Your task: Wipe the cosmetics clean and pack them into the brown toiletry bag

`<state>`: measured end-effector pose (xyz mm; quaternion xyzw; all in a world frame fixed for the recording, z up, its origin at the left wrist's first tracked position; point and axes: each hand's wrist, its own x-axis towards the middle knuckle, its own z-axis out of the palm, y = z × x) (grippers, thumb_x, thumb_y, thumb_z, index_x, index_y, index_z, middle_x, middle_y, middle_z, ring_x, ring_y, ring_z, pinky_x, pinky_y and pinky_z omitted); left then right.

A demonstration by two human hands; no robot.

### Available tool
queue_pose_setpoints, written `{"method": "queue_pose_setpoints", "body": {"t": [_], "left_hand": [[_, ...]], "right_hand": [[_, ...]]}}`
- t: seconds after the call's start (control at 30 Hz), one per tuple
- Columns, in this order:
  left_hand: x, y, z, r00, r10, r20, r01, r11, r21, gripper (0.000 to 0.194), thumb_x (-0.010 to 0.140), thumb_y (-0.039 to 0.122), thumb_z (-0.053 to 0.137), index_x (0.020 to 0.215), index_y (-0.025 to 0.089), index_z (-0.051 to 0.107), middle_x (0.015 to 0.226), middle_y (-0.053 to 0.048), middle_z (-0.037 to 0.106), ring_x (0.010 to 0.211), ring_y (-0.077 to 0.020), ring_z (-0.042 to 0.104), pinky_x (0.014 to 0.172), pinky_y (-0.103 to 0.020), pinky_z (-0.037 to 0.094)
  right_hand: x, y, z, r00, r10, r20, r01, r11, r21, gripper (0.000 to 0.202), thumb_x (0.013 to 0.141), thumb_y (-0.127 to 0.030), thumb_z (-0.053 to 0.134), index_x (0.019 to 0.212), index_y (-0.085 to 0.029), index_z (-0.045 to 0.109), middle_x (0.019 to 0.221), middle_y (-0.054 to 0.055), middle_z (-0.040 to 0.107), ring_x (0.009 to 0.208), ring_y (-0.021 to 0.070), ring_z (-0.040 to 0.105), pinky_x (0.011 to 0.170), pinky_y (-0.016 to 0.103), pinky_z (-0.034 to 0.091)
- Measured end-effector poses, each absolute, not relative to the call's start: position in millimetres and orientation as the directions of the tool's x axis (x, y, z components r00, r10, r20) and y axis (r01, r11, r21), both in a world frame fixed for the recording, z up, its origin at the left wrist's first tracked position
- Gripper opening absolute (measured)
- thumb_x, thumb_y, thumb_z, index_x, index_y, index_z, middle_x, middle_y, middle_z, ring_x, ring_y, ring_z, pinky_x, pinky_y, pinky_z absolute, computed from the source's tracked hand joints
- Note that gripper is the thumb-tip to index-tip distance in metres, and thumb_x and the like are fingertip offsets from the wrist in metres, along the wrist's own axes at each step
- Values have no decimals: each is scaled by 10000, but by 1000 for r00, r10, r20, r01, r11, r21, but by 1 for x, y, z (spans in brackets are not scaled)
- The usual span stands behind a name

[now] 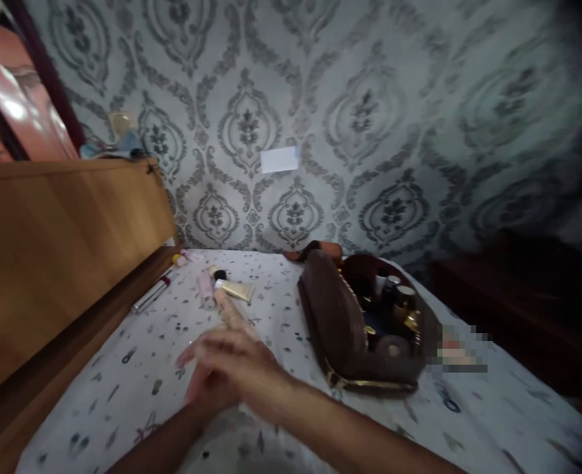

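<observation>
Head camera: right hand [251, 368] overlaps left hand [207, 387] (mostly hidden) near a cream tube [239, 290]; can't tell either's grip.

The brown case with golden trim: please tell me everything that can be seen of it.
The brown case looks like leather, with a golden edge at its opening and golden trim low along its base. It stands open on the patterned cloth, showing small bottles, some with shiny caps, and a round item inside. An orange-brown thing lies behind it; contact is unclear. The right hand is to its left, apart.
</observation>
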<state>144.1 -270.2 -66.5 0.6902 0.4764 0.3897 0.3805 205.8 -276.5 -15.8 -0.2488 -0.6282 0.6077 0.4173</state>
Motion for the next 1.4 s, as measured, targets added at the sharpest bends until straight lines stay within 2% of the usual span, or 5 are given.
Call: {"method": "queue_pose_setpoints", "body": {"t": [0.23,0.5,0.77,1.1,1.4], "left_hand": [[132,-261,-56,406,879,249,100,-314,944,219,836,331,559,888,151,671,832,-43,677,842,-214,625,827,-338,493],[96,-253,-30,163,903,398,299,-429,852,195,877,247,502,736,174,616,668,19,590,637,-126,532,633,-229,388],[81,-250,-26,164,817,553,583,-533,613,166,920,264,466,814,208,580,591,33,556,517,-124,526,548,-244,356],[78,-247,-31,185,831,525,691,-490,531,518,743,187,561,1233,187,393,1078,-110,668,963,-274,655,833,-418,522],[69,-243,-23,85,822,563,573,-502,648,240,859,108,419,1066,226,445,993,-80,606,942,-245,593,830,-385,471]], "right_hand": [[215,-180,-14,-126,985,118,94,130,-987,293,764,-429,553,842,-162,646,782,68,699,705,185,639,633,287,486],[207,-107,-39,-33,977,212,539,196,-819,211,748,-220,554,919,-182,671,975,81,690,1019,254,589,951,378,412],[172,-54,-43,-31,991,129,785,104,-610,413,803,-355,619,1162,-155,653,1195,136,673,1178,293,572,961,359,419],[148,-7,-43,5,999,-48,799,-33,-601,306,594,-302,768,860,-155,729,795,69,736,828,258,698,638,272,469],[167,-53,-26,26,973,229,503,185,-844,364,669,-482,647,822,-153,677,853,94,706,908,271,645,752,343,495]]}}
